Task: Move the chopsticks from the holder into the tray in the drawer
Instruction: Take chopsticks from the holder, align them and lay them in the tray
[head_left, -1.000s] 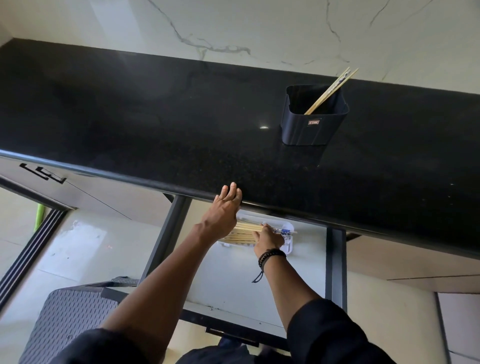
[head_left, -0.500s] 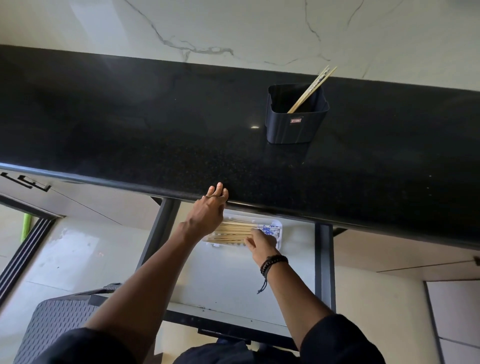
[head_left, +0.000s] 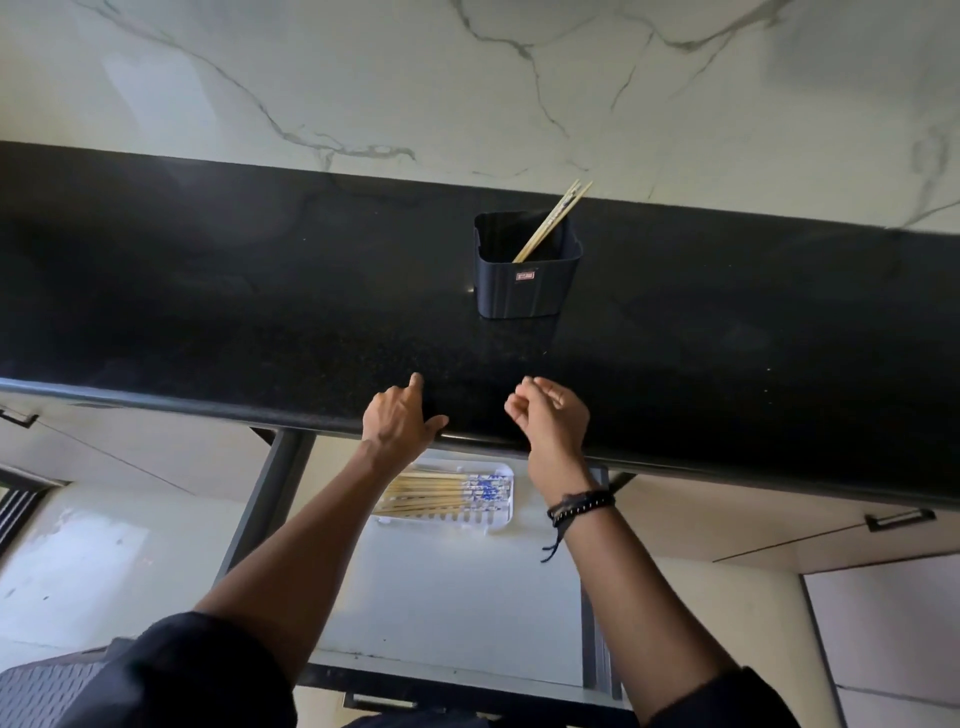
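Note:
A dark square holder (head_left: 527, 286) stands on the black countertop (head_left: 208, 291) with a pair of wooden chopsticks (head_left: 551, 221) leaning out of its right corner. Below the counter edge, a white tray (head_left: 498, 522) lies in the open drawer (head_left: 447, 597) and holds several chopsticks (head_left: 441, 493) with blue-patterned ends. My left hand (head_left: 400, 421) rests on the counter's front edge, fingers apart, holding nothing. My right hand (head_left: 548, 415), with a dark wrist band, hovers over the counter edge below the holder, fingers loosely curled and empty.
A marble-patterned wall (head_left: 467, 78) rises behind the counter. Closed cabinet fronts with dark handles (head_left: 898, 519) flank the drawer. A dark textured mat (head_left: 47, 686) lies on the floor at lower left.
My right hand has let go of the chopsticks in the tray and risen above the counter edge. My left hand shifted slightly along the edge. The camera tilted, showing more wall.

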